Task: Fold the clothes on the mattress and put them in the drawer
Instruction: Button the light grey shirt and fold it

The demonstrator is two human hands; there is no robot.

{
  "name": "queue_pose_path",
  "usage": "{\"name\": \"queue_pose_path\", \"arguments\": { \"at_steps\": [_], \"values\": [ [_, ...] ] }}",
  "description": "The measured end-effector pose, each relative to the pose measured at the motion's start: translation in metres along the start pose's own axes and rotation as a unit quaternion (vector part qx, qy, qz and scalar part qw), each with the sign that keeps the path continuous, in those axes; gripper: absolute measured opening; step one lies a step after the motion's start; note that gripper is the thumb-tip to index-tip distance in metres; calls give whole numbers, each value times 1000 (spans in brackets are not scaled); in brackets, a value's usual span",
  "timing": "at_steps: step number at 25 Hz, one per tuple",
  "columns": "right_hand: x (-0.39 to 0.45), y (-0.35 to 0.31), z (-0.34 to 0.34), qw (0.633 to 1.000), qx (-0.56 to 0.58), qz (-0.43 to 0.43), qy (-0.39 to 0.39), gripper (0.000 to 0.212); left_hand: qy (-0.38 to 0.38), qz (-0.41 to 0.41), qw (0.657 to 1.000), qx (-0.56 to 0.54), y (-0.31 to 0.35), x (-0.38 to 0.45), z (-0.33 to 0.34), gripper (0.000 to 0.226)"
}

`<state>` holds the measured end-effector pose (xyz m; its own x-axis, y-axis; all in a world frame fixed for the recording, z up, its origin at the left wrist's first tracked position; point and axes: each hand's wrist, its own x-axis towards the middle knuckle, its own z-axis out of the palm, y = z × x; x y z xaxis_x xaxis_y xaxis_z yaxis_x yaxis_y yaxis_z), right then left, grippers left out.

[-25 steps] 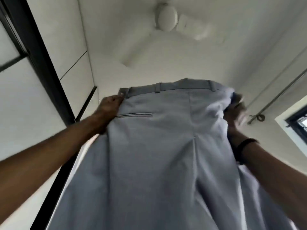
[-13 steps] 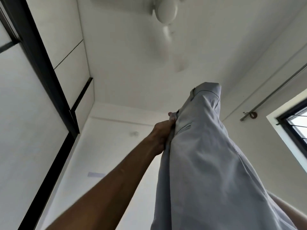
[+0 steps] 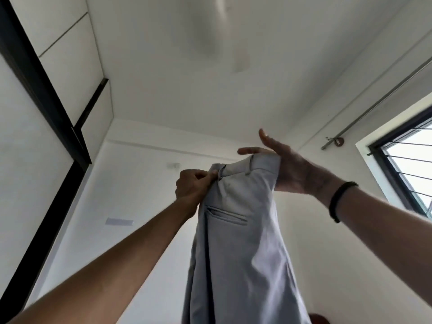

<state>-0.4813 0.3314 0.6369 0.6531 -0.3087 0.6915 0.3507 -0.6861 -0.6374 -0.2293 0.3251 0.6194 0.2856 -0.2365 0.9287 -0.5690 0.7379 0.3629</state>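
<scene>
A pair of light grey trousers hangs in front of me, folded lengthwise, waistband up and a back pocket facing me. My left hand pinches the left end of the waistband. My right hand lies flat against the right side of the waistband, fingers spread and pointing up and left, with a black band on the wrist. The trouser legs run out of view at the bottom. Neither the mattress nor the drawer is in view.
The camera looks up at a white ceiling with a spinning fan. A wardrobe with black frames stands at the left. A curtain rod and a barred window are at the right.
The trousers went from spread wide by both hands to folded in half lengthwise. My right hand came back into view and now rests open against the waistband's right side.
</scene>
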Motion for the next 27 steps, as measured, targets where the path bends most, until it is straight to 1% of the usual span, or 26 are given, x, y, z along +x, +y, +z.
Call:
{"name": "queue_pose_path", "arguments": {
  "at_steps": [1,2,3,4,5,6,8,9,10,11,12,13,15,16,17,18,20,22,24,25,26,27],
  "values": [
    [-2,3,-7,994,-92,45,-31,83,-12,1,1000,17,-9,0,2,33],
    [-2,2,-6,975,-200,86,-49,76,-12,-1,999,32,-13,-5,1,38],
    [-2,5,-7,944,-303,117,-53,65,-8,10,999,49,-20,-7,3,41],
    [-1,11,-9,914,-375,145,-49,57,2,19,998,67,-25,-9,3,42],
    [0,17,-11,894,-413,168,-46,51,7,24,997,79,-31,-7,3,39],
    [-1,22,-10,878,-433,194,-60,45,13,12,996,84,-36,-7,1,34],
    [0,35,-15,844,-477,232,-83,35,25,-32,998,51,-49,-3,-3,24],
    [0,43,-19,829,-502,233,-77,30,28,-51,998,27,-53,-2,-5,24],
    [1,49,-24,823,-520,223,-55,25,25,-63,998,-1,-52,-4,-8,27],
    [2,55,-32,822,-532,204,-16,19,24,-65,997,-35,-53,-5,-11,30],
    [3,59,-40,823,-539,179,29,15,16,-63,995,-71,-50,-7,-14,33],
    [4,62,-49,823,-541,155,76,12,-11,-65,992,-109,-47,-9,-17,41],
    [5,71,-59,827,-524,117,169,15,-108,-97,977,-159,-41,-16,-22,57],
    [4,77,-61,828,-510,109,206,19,-153,-115,972,-135,-39,-23,-24,59],
    [3,85,-61,829,-493,108,241,21,-184,-135,970,-88,-40,-30,-24,55],
    [2,95,-62,831,-472,108,274,23,-198,-156,967,-30,-44,-36,-24,45],
    [-9,113,-59,838,-429,104,322,25,-189,-198,961,48,-59,-62,-20,24],
    [-26,129,-51,860,-377,86,333,28,-170,-236,955,57,-70,-94,-14,19],
    [-32,127,-43,878,-317,70,351,27,-155,-258,953,32,-65,-101,-6,16],
    [-26,115,-42,877,-282,46,386,27,-138,-263,955,-11,-51,-92,-1,16],
    [-20,93,-36,867,-242,-5,435,27,-107,-249,961,-59,-26,-78,2,15],
    [-13,59,-29,841,-207,-90,493,27,-52,-200,975,-80,9,-59,6,15]
  ]
}}
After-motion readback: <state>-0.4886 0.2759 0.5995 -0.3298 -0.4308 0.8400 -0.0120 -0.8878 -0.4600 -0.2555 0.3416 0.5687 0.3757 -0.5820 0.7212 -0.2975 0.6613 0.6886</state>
